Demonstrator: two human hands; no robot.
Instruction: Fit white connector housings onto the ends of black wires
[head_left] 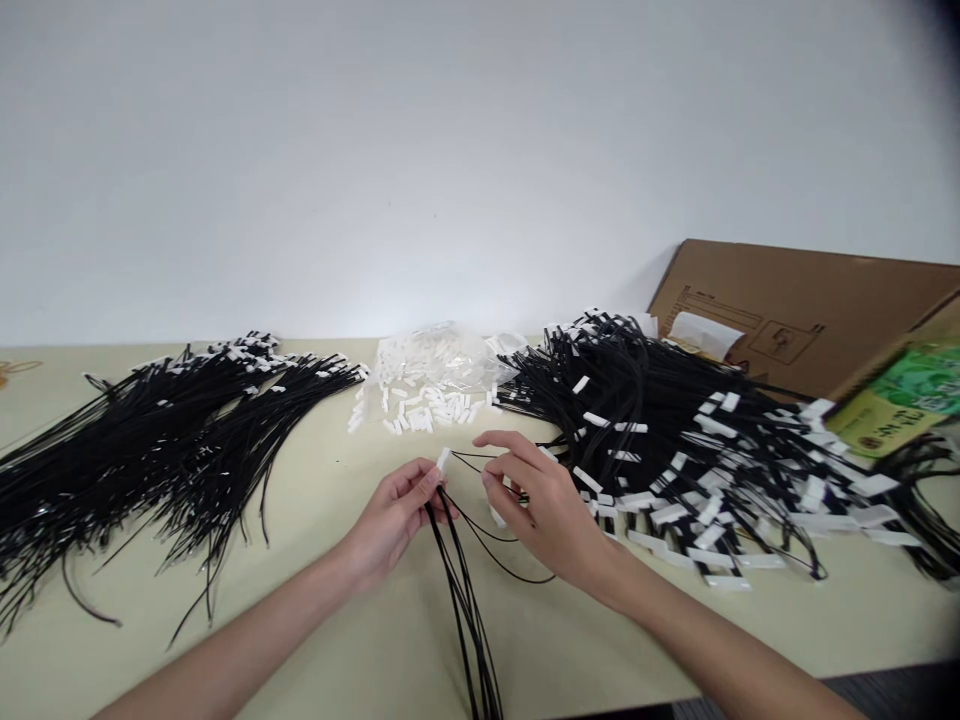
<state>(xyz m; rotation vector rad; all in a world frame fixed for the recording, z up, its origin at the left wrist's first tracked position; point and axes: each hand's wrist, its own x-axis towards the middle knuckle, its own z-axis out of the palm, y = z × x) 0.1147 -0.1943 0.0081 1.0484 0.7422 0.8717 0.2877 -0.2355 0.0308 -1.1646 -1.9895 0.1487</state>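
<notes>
My left hand (409, 505) pinches a small white plastic connector housing (443, 459) between thumb and fingers, just above the table's middle. Several black wires (466, 625) hang from it toward the table's front edge. Thinner black wires (480, 525) loop from the connector to the right and pass behind my right hand (544, 500). That hand hovers beside the connector with thumb and index finger apart, and no object shows between those two fingertips. Its other fingers are partly hidden. A white piece (498, 517) shows just below the right thumb.
Loose white connector housings (435, 408) lie before a clear plastic bag (450, 352). Bundles of black wires (150, 440) spread at left. A large heap of black cables (622, 390) with white labels (709, 535) lies at right, near a cardboard box (772, 310) and a green-yellow package (900, 395).
</notes>
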